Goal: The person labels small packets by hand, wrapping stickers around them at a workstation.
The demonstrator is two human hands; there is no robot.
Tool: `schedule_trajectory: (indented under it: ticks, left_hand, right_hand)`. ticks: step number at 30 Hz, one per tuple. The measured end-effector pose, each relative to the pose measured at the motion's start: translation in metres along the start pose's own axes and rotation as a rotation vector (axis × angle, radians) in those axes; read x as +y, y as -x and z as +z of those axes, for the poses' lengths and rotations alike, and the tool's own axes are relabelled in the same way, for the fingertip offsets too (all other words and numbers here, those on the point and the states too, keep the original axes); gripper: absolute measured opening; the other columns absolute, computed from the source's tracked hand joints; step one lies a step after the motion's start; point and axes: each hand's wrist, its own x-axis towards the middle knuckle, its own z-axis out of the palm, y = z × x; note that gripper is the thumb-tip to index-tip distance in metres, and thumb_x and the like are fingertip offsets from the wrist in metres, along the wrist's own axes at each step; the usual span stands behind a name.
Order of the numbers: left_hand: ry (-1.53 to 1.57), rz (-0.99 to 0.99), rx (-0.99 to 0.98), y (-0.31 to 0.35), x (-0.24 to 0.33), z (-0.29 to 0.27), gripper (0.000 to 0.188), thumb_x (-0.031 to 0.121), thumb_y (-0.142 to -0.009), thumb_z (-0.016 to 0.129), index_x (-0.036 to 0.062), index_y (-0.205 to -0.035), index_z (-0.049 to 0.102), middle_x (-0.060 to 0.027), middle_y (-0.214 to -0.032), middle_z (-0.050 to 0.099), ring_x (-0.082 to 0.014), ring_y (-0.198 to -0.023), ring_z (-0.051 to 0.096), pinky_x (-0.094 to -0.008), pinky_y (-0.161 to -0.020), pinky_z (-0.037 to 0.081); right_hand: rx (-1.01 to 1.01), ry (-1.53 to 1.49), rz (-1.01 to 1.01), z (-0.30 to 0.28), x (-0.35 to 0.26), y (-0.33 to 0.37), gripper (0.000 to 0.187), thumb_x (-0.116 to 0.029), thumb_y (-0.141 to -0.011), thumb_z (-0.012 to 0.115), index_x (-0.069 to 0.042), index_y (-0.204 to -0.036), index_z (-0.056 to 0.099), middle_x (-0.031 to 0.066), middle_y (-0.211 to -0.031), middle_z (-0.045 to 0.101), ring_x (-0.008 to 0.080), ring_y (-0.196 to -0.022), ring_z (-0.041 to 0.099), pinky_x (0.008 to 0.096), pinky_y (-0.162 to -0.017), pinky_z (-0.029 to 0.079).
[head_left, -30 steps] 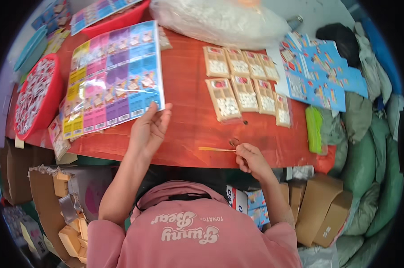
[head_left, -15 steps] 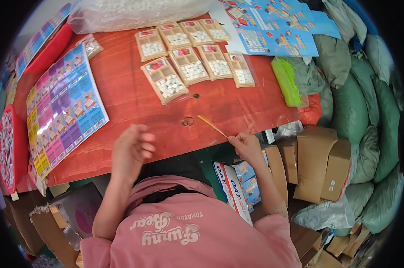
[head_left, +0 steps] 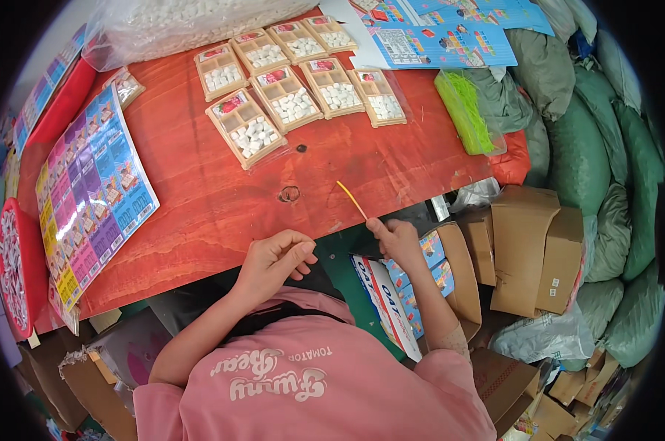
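Observation:
My right hand [head_left: 398,242] is over the table's near edge, pinching a thin, slightly curved yellow strip [head_left: 353,200] by its lower end. The strip points up and left over the red table; its exact kind is unclear. Left of it, at the near edge, my left hand [head_left: 277,264] has loosely bent fingers, and nothing shows in it. Farther back, several small wooden compartment trays [head_left: 284,101] lie in two rows, each with white cube-shaped pieces and a strawberry picture. A clear box of bright green strips [head_left: 465,112] lies at the table's right edge.
A printed colour sheet [head_left: 97,191] and a red basin of small wrapped pieces [head_left: 20,264] lie left. A large clear bag of white pieces [head_left: 192,26] and blue printed card sheets [head_left: 442,45] are at the back. Cardboard boxes [head_left: 527,250] and green sacks [head_left: 578,147] crowd the right.
My left hand has moved right and nearer to me, its fingers more bent. My right hand has shifted slightly left, still holding the strip, which now points more steeply upward. The view has turned slightly.

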Motion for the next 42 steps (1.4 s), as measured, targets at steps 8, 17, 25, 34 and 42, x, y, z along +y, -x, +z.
schedule_trajectory:
  ticks: [8, 17, 25, 34, 42]
  left_hand:
    - [-0.138, -0.009, -0.024, -0.001, 0.001, 0.009, 0.02, 0.018, -0.091, 0.054, -0.0008, -0.096, 0.06, -0.0067, -0.079, 0.065, -0.0092, -0.07, 0.062, -0.023, -0.062, 0.051]
    - [-0.216, 0.009, -0.104, -0.003, -0.004, 0.021, 0.02, 0.017, -0.092, 0.053, -0.0015, -0.098, 0.059, -0.0069, -0.079, 0.065, -0.0098, -0.069, 0.061, -0.023, -0.063, 0.051]
    - [-0.211, -0.014, -0.122, -0.006, -0.006, 0.025, 0.02, 0.016, -0.092, 0.053, -0.0024, -0.096, 0.06, -0.0074, -0.079, 0.066, -0.0103, -0.068, 0.062, -0.0226, -0.062, 0.05]
    - [-0.166, 0.021, -0.149, 0.0, 0.006, 0.017, 0.021, 0.017, -0.09, 0.056, -0.0022, -0.096, 0.061, -0.0071, -0.079, 0.066, -0.0103, -0.069, 0.062, -0.0245, -0.062, 0.051]
    - [-0.711, 0.615, 0.543, 0.059, 0.033, -0.057, 0.014, 0.016, -0.084, 0.061, 0.0039, -0.092, 0.059, -0.0125, -0.08, 0.059, -0.0308, -0.071, 0.06, -0.0381, -0.059, 0.049]
  right_hand:
    - [0.138, -0.023, -0.044, -0.093, 0.048, -0.006, 0.037, -0.036, -0.083, 0.063, -0.001, -0.072, 0.057, 0.0076, -0.054, 0.057, 0.014, -0.048, 0.057, 0.0283, -0.046, 0.044]
    - [0.0, 0.358, 0.151, -0.134, 0.075, -0.062, 0.047, -0.044, -0.077, 0.061, 0.002, -0.073, 0.065, 0.0131, -0.061, 0.062, 0.0216, -0.058, 0.064, 0.034, -0.062, 0.049]
    - [0.16, 0.58, 0.346, -0.14, 0.061, -0.052, 0.058, -0.056, -0.069, 0.068, 0.002, -0.068, 0.063, 0.0099, -0.057, 0.059, 0.019, -0.049, 0.06, 0.029, -0.051, 0.047]
    - [0.745, -0.142, 0.193, -0.185, 0.295, -0.06, 0.031, -0.04, -0.087, 0.056, -0.008, -0.086, 0.058, 0.0066, -0.066, 0.059, 0.017, -0.059, 0.06, 0.0283, -0.049, 0.047]
    - [0.261, -0.384, -0.499, -0.048, -0.056, 0.009, 0.018, -0.018, -0.093, 0.051, -0.001, -0.096, 0.057, 0.0015, -0.076, 0.059, 0.0062, -0.064, 0.054, 0.0196, -0.056, 0.044]
